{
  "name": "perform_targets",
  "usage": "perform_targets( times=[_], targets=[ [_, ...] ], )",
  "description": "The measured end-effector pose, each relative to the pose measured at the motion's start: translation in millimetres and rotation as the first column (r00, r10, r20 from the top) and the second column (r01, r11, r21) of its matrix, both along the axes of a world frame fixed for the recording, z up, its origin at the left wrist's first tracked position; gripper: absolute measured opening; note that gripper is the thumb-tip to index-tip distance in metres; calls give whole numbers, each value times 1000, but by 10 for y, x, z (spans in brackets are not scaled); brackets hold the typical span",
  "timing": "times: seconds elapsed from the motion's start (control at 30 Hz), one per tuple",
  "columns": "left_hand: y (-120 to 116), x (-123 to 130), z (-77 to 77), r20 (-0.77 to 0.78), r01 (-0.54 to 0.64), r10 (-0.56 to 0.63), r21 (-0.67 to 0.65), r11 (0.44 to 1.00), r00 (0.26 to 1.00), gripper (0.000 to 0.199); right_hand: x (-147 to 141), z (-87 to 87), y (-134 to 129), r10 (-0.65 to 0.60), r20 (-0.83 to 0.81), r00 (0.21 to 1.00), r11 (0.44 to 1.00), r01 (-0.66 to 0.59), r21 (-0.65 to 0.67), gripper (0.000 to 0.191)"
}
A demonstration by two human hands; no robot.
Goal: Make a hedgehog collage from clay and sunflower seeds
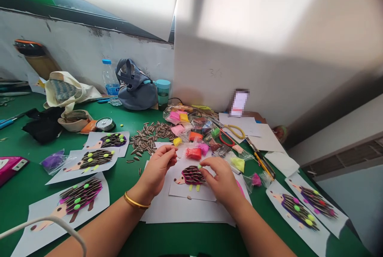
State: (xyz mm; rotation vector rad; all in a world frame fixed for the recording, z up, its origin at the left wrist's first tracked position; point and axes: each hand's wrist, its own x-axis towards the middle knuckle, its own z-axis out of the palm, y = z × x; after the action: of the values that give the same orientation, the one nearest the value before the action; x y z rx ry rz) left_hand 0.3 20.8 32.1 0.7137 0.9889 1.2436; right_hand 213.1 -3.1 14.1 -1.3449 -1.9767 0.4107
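Note:
A hedgehog picture (pixel 193 175) made of sunflower seeds on magenta clay, with yellow-green legs, lies on a white card in the middle. My right hand (pixel 220 179) pinches a small green clay piece (pixel 200 166) at the top right of the hedgehog's back. Raised to the left of the card is my left hand (pixel 160 167), its thumb and fingertips pressed together; what they hold, if anything, is too small to name. Behind the hands are a pile of sunflower seeds (pixel 146 137) and a bagged red clay block (pixel 193 153).
Finished hedgehog cards lie at the left (pixel 80 195) and right (pixel 296 209). Scissors (pixel 227 139), pens (pixel 261 161) and clay bags sit behind. A bottle (pixel 110 83), blue bag (pixel 136 89) and cup (pixel 163 93) stand by the wall. A white cable (pixel 56 221) crosses the lower left.

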Motion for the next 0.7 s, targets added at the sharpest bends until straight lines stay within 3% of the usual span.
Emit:
perform_targets(
  times=[0.23, 0.7],
  targets=[
    [7, 39, -39, -81, 4, -4, 3, 1000, 997, 23, -97, -37, 37, 7, 94, 996, 993, 3, -114, 12],
    [1, 50, -79, -56, 24, -24, -9, 1000, 998, 21, -121, -94, 87, -31, 180, 983, 996, 45, -73, 4]
  ],
)
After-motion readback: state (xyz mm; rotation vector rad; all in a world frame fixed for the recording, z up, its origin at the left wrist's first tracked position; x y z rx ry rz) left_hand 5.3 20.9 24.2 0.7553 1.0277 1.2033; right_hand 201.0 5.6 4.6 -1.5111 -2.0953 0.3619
